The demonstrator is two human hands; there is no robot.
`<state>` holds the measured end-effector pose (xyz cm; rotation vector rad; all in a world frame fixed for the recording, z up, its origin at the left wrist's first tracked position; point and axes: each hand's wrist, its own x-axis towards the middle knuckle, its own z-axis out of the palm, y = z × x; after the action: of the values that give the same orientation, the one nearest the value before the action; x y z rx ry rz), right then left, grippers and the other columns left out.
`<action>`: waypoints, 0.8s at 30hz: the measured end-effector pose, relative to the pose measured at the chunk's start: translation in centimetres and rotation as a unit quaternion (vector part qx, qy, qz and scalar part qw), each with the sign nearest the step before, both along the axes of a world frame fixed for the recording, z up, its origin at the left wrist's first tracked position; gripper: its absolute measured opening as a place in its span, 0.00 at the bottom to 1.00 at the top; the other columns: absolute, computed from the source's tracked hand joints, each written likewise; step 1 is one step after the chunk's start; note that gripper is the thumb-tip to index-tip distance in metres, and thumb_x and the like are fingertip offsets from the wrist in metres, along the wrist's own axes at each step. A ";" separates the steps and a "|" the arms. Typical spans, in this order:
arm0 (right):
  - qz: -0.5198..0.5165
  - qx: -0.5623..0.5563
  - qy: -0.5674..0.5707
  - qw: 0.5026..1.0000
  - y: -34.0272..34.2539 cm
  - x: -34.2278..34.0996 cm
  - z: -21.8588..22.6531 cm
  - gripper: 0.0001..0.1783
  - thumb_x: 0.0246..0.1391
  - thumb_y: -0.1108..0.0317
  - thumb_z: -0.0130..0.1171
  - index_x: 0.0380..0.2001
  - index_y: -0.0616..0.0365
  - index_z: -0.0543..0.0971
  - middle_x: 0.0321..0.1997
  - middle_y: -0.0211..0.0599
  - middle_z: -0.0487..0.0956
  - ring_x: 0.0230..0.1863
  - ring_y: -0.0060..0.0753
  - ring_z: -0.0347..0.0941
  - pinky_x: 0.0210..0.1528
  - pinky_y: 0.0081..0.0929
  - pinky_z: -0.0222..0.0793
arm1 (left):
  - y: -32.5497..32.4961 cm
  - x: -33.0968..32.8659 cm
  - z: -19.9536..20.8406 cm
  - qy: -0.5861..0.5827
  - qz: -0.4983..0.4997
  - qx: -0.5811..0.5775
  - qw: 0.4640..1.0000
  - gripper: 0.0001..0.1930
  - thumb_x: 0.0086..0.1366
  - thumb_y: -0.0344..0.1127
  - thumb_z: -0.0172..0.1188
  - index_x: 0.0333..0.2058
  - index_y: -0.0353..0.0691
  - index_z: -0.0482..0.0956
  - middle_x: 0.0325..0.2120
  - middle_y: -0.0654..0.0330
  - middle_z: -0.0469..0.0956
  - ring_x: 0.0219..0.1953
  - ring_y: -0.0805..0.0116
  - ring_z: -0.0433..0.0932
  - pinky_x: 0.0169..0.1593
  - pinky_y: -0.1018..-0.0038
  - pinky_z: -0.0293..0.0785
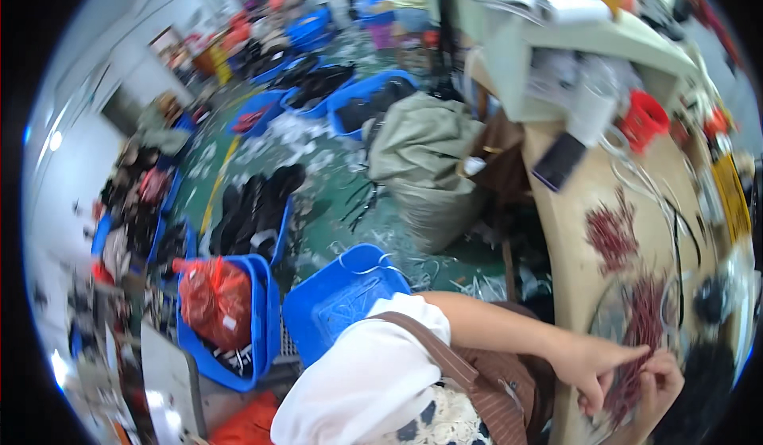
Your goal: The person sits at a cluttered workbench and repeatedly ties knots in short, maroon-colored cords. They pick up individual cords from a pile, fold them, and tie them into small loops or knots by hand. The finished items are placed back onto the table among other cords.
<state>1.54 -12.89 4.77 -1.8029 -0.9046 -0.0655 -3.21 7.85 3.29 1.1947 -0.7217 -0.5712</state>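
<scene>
My left hand (590,368) reaches over the tabletop from a white short sleeve, its forefinger stretched toward my right hand and its other fingers curled. My right hand (661,381) is closed, with its fingertips pinched close to that forefinger. Both hands are over a long bundle of thin dark red cords (648,310). What the fingertips hold is too small to make out. Farther up the table lies a second, looser heap of dark red cords (612,230).
On the tan table (568,246) are a dark phone-like slab (559,161), a red ring-shaped holder (644,121) and pale loops of cable. A grey-green sack (421,151) stands beside it. Blue bins (306,294) and plastic scraps spread across the green floor.
</scene>
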 end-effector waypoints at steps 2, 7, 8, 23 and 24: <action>0.012 -0.006 0.131 0.991 0.7 -0.6 -1.1 0.08 0.52 0.66 0.54 0.28 0.60 0.73 0.26 0.36 0.74 0.26 0.27 0.68 0.32 0.19 0.64 | -0.4 -0.7 0.1 -0.018 0.056 -0.091 0.994 0.46 0.51 0.21 0.53 0.58 0.33 0.25 0.19 0.55 0.75 0.21 0.71 0.76 0.29 0.79 0.73; -0.019 0.093 0.254 0.963 3.1 -3.4 -2.3 0.03 0.53 0.75 0.50 0.29 0.64 0.73 0.27 0.37 0.75 0.29 0.23 0.70 0.34 0.18 0.67 | 1.3 0.5 -0.9 0.031 0.266 -0.072 0.961 0.37 0.54 0.23 0.52 0.59 0.32 0.40 0.20 0.57 0.74 0.20 0.74 0.74 0.27 0.79 0.70; -0.009 0.074 0.261 0.962 2.6 -3.3 -2.5 0.03 0.53 0.75 0.50 0.30 0.64 0.73 0.28 0.38 0.75 0.30 0.24 0.71 0.34 0.19 0.67 | 1.2 0.8 -1.6 0.023 0.262 -0.045 0.964 0.32 0.54 0.23 0.52 0.56 0.30 0.48 0.19 0.57 0.74 0.20 0.75 0.74 0.27 0.79 0.70; -0.136 -0.098 0.145 0.975 3.7 -3.6 -2.4 0.09 0.50 0.69 0.57 0.22 0.63 0.72 0.20 0.29 0.71 0.22 0.20 0.62 0.27 0.21 0.60 | -0.3 0.8 -2.8 -0.043 0.357 0.047 0.932 0.09 0.54 0.32 0.54 0.24 0.29 0.76 0.14 0.59 0.74 0.17 0.76 0.69 0.23 0.77 0.65; -0.135 -0.103 0.154 0.973 3.7 -3.6 -2.3 0.09 0.50 0.69 0.57 0.21 0.63 0.72 0.20 0.28 0.70 0.22 0.20 0.61 0.27 0.21 0.60 | -0.2 0.8 -2.7 -0.007 0.335 0.041 0.941 0.09 0.55 0.32 0.54 0.23 0.30 0.76 0.13 0.60 0.73 0.17 0.77 0.68 0.23 0.77 0.64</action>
<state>-2.03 -9.21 2.47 -2.0506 -0.4554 0.1375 -2.40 7.60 0.63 1.4254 -0.2639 -0.0206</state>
